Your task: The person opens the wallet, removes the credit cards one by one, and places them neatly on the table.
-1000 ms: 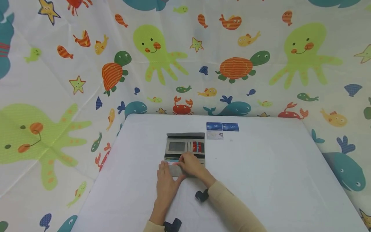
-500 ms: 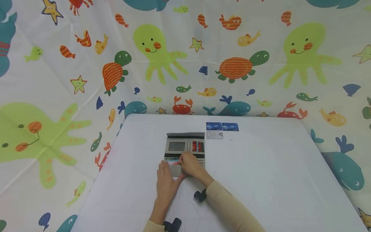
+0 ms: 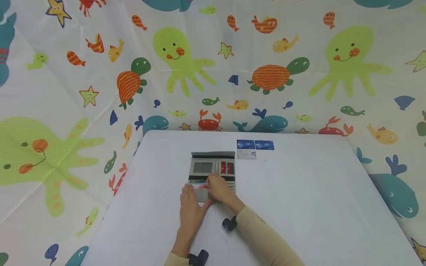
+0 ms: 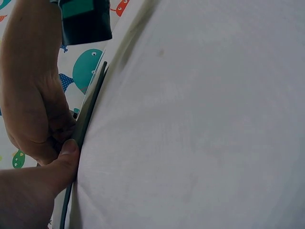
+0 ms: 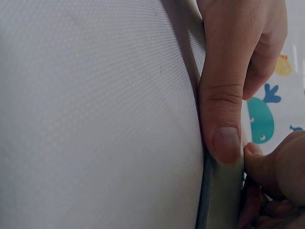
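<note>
An unfolded grey wallet (image 3: 217, 160) lies on the white table, its card pockets facing up. My left hand (image 3: 191, 210) rests along its lower left side with straight fingers, and the thumb (image 5: 226, 143) presses the near edge. Above the front pocket (image 3: 201, 195) shows a strip of a pinkish-white card (image 3: 199, 186). My right hand (image 3: 221, 190), fingers curled, pinches this card at its right end; the fingertips are partly hidden. In the left wrist view, the right hand (image 4: 33, 105) is behind the wallet's dark edge (image 4: 90, 107).
Two blue VIP cards (image 3: 264, 145) and a whitish card (image 3: 246, 154) lie at the back, right of the wallet. Red cards (image 3: 227, 168) sit in the wallet's upper panel. A curtain printed with sea animals (image 3: 271, 77) hangs behind the table (image 3: 316, 192).
Almost nothing differs. The right hand and forearm have shifted very slightly left; the left hand keeps its place on the wallet.
</note>
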`<action>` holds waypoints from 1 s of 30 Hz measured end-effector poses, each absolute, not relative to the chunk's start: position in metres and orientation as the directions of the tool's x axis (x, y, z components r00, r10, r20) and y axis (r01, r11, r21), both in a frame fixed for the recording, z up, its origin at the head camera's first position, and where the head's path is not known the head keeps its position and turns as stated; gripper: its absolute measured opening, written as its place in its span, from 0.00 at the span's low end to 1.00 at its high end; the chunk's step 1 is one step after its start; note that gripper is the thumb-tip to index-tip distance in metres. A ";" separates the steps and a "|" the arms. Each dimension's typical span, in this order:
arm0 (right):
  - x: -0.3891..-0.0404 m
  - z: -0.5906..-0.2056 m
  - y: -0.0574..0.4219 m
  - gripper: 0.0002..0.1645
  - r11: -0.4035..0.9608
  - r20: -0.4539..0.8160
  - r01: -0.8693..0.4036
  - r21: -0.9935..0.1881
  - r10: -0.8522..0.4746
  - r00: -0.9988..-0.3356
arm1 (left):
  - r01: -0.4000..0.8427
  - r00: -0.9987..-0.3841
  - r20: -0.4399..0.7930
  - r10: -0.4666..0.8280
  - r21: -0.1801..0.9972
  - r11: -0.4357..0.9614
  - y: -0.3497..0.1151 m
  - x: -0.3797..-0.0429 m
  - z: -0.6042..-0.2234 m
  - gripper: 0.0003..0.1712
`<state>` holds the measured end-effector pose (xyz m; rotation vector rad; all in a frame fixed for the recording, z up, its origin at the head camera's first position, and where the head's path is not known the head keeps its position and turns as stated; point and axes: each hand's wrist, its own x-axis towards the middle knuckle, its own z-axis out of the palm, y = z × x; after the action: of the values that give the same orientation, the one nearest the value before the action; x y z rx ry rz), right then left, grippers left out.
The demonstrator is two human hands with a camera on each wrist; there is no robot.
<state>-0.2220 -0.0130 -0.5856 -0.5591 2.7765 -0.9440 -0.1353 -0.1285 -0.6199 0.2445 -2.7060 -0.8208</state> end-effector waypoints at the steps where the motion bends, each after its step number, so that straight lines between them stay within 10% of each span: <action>1: -0.222 -0.585 -0.013 0.06 0.732 -0.026 -0.299 -0.613 -0.396 -0.918 | -0.073 -0.940 0.237 -0.247 0.566 0.821 -0.128 -0.135 -0.620 0.61; 30: -0.224 -0.585 -0.012 0.04 0.751 -0.019 -0.308 -0.584 -0.392 -0.920 | -0.116 -0.947 0.183 -0.263 0.569 0.814 -0.125 -0.134 -0.618 0.61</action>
<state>-0.2240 -0.0118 -0.5853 -0.5637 2.8070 -0.8990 -0.1345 -0.1252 -0.6181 0.2926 -2.7461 -0.8377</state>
